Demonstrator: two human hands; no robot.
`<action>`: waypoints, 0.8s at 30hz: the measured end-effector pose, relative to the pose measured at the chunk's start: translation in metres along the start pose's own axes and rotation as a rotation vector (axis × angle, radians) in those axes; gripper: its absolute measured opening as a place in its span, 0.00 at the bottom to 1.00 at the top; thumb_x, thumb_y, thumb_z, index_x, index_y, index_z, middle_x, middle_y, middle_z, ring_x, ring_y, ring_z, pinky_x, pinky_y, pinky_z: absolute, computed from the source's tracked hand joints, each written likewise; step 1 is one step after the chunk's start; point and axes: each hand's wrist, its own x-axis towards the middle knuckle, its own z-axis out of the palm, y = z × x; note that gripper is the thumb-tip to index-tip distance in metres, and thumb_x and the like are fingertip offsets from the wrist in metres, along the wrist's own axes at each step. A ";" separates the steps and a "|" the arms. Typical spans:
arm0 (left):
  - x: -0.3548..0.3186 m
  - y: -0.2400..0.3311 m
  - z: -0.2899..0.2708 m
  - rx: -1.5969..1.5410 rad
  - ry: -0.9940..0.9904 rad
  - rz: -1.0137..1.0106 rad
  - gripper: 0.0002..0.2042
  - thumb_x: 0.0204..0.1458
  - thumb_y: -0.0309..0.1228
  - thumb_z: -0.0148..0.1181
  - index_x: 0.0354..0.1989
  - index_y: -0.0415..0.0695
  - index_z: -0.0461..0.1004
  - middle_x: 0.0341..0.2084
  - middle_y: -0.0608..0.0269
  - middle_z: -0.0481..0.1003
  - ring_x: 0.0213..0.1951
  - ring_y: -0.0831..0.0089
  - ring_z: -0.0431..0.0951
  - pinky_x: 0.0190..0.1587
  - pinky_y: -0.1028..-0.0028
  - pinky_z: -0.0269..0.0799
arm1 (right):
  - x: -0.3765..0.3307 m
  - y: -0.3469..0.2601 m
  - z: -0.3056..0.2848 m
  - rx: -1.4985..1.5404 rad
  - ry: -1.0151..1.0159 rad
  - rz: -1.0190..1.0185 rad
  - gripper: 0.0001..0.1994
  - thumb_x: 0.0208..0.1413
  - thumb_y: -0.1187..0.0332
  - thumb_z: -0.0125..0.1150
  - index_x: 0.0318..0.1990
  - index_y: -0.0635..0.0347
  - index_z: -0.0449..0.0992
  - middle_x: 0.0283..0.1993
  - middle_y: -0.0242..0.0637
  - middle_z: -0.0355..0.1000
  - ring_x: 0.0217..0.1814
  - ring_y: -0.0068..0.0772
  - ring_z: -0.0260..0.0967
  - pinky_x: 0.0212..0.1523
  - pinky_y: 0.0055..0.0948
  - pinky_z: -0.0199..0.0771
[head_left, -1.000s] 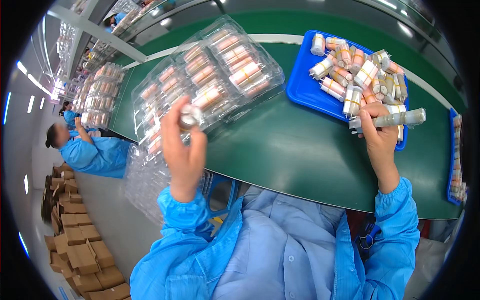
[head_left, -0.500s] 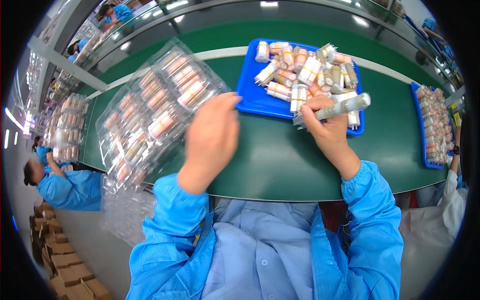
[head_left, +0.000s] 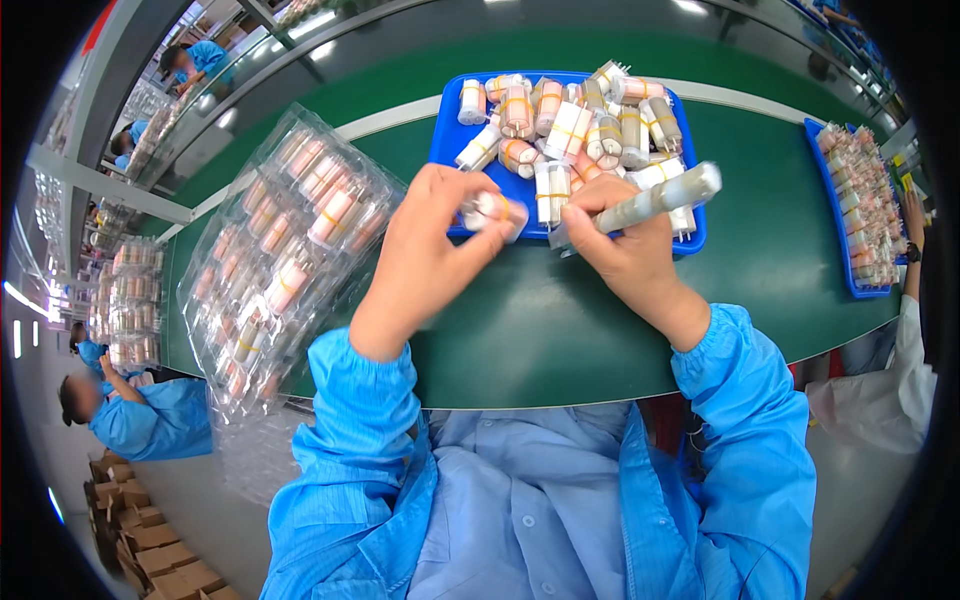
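My left hand (head_left: pixel 425 240) pinches a small pink-and-white cylinder (head_left: pixel 497 215), somewhat blurred, at the front left rim of a blue tray (head_left: pixel 448 125). Wrapped in my right hand (head_left: pixel 635 240) is a thick, rod-like tool (head_left: pixel 665 195) with a pale, taped-looking handle and a flat grey end; its exact kind is unclear. Several cylinders (head_left: pixel 570 130) with yellow bands and thin prongs lie heaped in the tray beyond both hands. Left of my left hand, a clear plastic blister tray (head_left: pixel 280 250) rests at a slant, many pockets filled with similar cylinders.
Under everything is a green work surface (head_left: pixel 540 330). Another blue tray (head_left: pixel 835 230) full of cylinders stands at the far right, beside a person's arm (head_left: pixel 913 240). Stacked clear trays (head_left: pixel 135 300) and a person in blue (head_left: pixel 150 415) are at left, cardboard boxes (head_left: pixel 150 540) below.
My left hand has moved from beside the clear tray to the blue tray's near rim and now holds a cylinder. The right hand still grips the tool. The whole view has shifted slightly.
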 end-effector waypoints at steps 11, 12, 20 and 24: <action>-0.050 0.006 0.038 -0.228 -0.091 -0.142 0.22 0.43 0.23 0.76 0.49 0.41 0.77 0.38 0.60 0.73 0.39 0.67 0.74 0.40 0.71 0.74 | -0.010 -0.010 0.014 -0.001 -0.159 -0.018 0.06 0.55 0.75 0.67 0.30 0.62 0.75 0.27 0.35 0.72 0.26 0.30 0.69 0.28 0.31 0.68; -0.050 0.007 0.039 -0.221 -0.088 -0.143 0.22 0.43 0.23 0.76 0.49 0.41 0.77 0.38 0.61 0.73 0.39 0.67 0.74 0.40 0.71 0.74 | -0.012 -0.010 0.015 0.002 -0.176 0.008 0.06 0.55 0.75 0.68 0.30 0.62 0.75 0.27 0.35 0.72 0.25 0.30 0.70 0.27 0.31 0.68; -0.054 0.004 0.046 -0.176 -0.018 -0.104 0.21 0.43 0.26 0.75 0.47 0.42 0.75 0.37 0.57 0.72 0.39 0.58 0.74 0.43 0.64 0.73 | -0.013 -0.011 0.018 -0.065 -0.244 0.066 0.06 0.55 0.74 0.69 0.31 0.62 0.75 0.26 0.35 0.74 0.25 0.30 0.73 0.27 0.31 0.71; -0.056 0.008 0.050 -0.193 0.050 -0.113 0.27 0.45 0.23 0.71 0.56 0.42 0.69 0.39 0.55 0.74 0.43 0.56 0.77 0.46 0.63 0.75 | -0.013 -0.011 0.017 0.021 -0.195 0.090 0.06 0.55 0.74 0.68 0.31 0.62 0.75 0.26 0.35 0.72 0.26 0.28 0.70 0.27 0.31 0.68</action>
